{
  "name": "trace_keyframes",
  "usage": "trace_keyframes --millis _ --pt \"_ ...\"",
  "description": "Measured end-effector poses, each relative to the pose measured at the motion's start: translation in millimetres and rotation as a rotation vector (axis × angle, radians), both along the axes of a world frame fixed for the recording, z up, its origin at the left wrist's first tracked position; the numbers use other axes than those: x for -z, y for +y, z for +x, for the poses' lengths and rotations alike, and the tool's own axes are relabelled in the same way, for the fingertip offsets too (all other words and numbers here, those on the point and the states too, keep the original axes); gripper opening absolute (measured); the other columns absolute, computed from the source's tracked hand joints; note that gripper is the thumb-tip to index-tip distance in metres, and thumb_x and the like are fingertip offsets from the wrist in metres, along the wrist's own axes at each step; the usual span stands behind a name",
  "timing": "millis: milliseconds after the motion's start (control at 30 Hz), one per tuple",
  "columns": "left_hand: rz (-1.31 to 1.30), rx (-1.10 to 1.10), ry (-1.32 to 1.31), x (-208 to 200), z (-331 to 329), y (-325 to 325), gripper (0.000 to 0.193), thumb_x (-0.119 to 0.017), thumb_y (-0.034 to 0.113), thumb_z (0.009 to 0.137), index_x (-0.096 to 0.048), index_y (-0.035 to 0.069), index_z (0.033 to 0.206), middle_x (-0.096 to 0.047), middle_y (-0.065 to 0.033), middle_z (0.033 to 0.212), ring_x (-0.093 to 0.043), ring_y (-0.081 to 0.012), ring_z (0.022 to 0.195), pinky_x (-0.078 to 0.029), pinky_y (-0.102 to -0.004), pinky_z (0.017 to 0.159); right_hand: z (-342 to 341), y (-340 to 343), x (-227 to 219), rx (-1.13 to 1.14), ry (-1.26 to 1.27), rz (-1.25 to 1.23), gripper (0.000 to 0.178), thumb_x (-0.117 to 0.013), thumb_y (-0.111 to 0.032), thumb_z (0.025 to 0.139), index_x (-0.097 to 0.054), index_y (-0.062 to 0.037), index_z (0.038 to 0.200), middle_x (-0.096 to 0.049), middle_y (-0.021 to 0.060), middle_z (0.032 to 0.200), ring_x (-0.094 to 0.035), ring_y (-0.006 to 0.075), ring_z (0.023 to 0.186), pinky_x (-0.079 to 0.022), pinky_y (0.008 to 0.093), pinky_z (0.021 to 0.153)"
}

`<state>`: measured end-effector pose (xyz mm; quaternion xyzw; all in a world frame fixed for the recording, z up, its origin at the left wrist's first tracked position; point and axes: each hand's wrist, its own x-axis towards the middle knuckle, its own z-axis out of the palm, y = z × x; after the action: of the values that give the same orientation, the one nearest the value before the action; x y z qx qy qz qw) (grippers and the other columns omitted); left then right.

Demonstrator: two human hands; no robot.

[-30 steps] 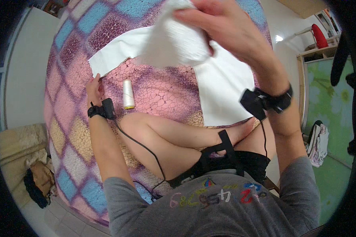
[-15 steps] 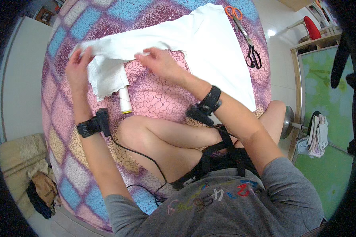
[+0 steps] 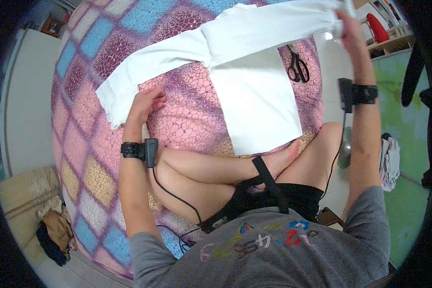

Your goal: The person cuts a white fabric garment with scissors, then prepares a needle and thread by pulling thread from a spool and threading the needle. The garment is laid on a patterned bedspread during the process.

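A white long-sleeved garment (image 3: 254,101) lies spread over the patterned bedcover. My right hand (image 3: 352,33), slightly blurred, is out at the far right, closed on the end of one white sleeve (image 3: 278,26). That sleeve stretches taut across the far side, past the bed's edge. My left hand (image 3: 148,103) rests low over the bedcover by the other sleeve's end (image 3: 117,98); its fingers are loosely bent and apart, with nothing seen in them. Only a sliver of a white thread spool (image 3: 145,132) shows beside my left wrist.
Black-handled scissors (image 3: 298,67) lie right of the garment, their far part under the raised sleeve. The patterned bedcover (image 3: 187,110) has a rounded edge. My crossed legs (image 3: 201,168) take up the near side. Cables run from black bands on both wrists.
My right hand has swept far right, drawing out a sleeve that now covers the orange-handled end beyond the scissors. My left hand has come off the cloth, moving right and nearer.
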<state>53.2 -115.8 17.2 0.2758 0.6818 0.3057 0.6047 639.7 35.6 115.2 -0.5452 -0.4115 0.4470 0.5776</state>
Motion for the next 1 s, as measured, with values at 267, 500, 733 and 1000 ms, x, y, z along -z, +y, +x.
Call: trace_keyframes --millis 267,500,733,1000 --pt "0.163 -0.829 -0.711 41.5 -6.0 44.8 0.038 -0.057 0.014 0.089 -0.045 -0.009 0.116 -0.054 -0.0217 0.116 -0.053 -0.0306 0.108 -0.045 -0.0398 0.095 163.6 -13.4 -63.9 0.379 -0.525 0.227 0.027 -0.062 -0.012 0.081 -0.059 -0.0022 0.107 -0.061 0.0085 0.095 -0.060 0.0202 0.085 -0.048 0.0316 0.071" --pt "0.555 -0.595 -0.164 43.5 -56.8 101.4 0.034 -0.066 0.020 0.084 -0.058 -0.004 0.106 -0.062 -0.0132 0.098 -0.063 -0.0244 0.079 -0.055 -0.0333 0.062 129.4 -15.9 -60.0 0.359 -0.293 0.098 0.030 -0.065 -0.018 0.083 -0.060 0.0020 0.105 -0.061 0.0082 0.103 -0.058 0.0172 0.094 -0.046 0.0295 0.079" --pt "0.876 -0.229 -0.024 -52.1 -163.5 129.4 0.040 -0.060 0.025 0.089 -0.053 -0.006 0.113 -0.059 -0.0140 0.107 -0.058 -0.0195 0.097 -0.049 -0.0300 0.084 151.7 3.3 -63.8 0.280 -0.327 0.246 0.039 -0.060 -0.021 0.086 -0.053 0.0002 0.119 -0.059 0.0077 0.106 -0.057 0.0169 0.095 -0.045 0.0297 0.080" --pt "0.511 -0.093 -0.045 -85.3 -165.7 79.4 0.036 -0.059 0.025 0.088 -0.052 0.001 0.114 -0.058 -0.0080 0.108 -0.055 -0.0158 0.098 -0.045 -0.0281 0.088 129.2 53.3 -20.0 0.199 -0.274 0.147 0.044 -0.059 -0.024 0.087 -0.050 -0.0012 0.123 -0.059 0.0075 0.107 -0.057 0.0159 0.095 -0.044 0.0304 0.080"
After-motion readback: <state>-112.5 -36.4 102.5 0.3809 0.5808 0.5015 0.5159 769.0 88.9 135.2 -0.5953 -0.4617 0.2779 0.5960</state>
